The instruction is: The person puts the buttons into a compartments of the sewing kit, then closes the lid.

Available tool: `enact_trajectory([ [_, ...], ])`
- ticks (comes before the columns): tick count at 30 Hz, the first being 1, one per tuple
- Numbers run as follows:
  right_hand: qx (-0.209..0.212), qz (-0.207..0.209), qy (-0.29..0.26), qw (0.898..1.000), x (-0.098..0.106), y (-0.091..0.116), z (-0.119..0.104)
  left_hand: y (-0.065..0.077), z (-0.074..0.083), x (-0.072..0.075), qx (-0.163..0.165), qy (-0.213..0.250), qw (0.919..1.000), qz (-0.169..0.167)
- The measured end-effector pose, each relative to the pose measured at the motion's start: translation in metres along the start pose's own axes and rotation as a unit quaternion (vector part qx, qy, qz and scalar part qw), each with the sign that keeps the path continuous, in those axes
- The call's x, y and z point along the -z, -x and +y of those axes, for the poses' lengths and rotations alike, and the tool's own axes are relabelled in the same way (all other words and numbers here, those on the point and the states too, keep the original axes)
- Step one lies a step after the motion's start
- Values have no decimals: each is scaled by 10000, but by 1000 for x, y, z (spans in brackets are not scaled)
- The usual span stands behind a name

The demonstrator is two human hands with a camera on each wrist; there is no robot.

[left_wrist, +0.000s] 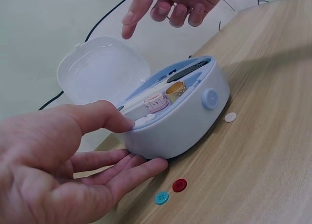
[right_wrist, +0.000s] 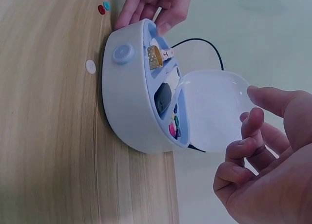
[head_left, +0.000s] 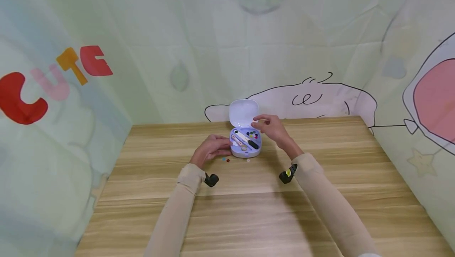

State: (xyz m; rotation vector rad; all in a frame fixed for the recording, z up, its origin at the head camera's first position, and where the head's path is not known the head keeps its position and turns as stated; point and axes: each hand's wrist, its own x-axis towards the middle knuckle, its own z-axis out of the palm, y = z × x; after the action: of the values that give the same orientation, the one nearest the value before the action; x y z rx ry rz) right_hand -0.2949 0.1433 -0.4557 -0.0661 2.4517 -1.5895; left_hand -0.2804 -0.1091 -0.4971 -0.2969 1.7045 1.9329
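A white and pale blue sewing box (head_left: 245,154) stands on the table with its lid (left_wrist: 105,68) raised. My left hand (head_left: 213,146) holds its left side, the thumb (left_wrist: 114,119) on the rim beside some white pieces and the fingers low against the wall. Inside lie a small tape measure (left_wrist: 156,102), a gold dotted thimble (right_wrist: 155,57), a black-handled tool (right_wrist: 163,97) and several colored buttons (right_wrist: 174,124). Holding nothing visible, my right hand (head_left: 271,127) hovers over the box's right side near the lid, fingers loosely bent. Whether it touches the lid I cannot tell.
On the wooden table (head_left: 241,209) in front of the box lie a blue button (left_wrist: 162,197), a red button (left_wrist: 179,185) and a white button (left_wrist: 230,117). A printed curtain (head_left: 213,51) hangs right behind the table's back edge.
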Motion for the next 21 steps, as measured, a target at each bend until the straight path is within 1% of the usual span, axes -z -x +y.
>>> enact_trajectory([
  [5,168,-55,65,9998,4,6,4,0,0,0,-26,-23,10000,23],
  [8,321,-190,184,9991,6,11,6,-1,-1,0,-47,-42,10000,21],
  [11,574,-429,454,9964,7,16,8,-1,-1,0,-70,-43,10000,9],
  [15,1133,-905,751,9866,5,21,12,0,-1,0,-92,-25,10000,-2],
  [18,1533,-1270,878,9760,3,24,15,0,-2,0,-116,-19,9999,-31],
  [21,1840,-1576,988,9652,-2,29,18,0,-3,1,-135,-16,9999,-44],
])
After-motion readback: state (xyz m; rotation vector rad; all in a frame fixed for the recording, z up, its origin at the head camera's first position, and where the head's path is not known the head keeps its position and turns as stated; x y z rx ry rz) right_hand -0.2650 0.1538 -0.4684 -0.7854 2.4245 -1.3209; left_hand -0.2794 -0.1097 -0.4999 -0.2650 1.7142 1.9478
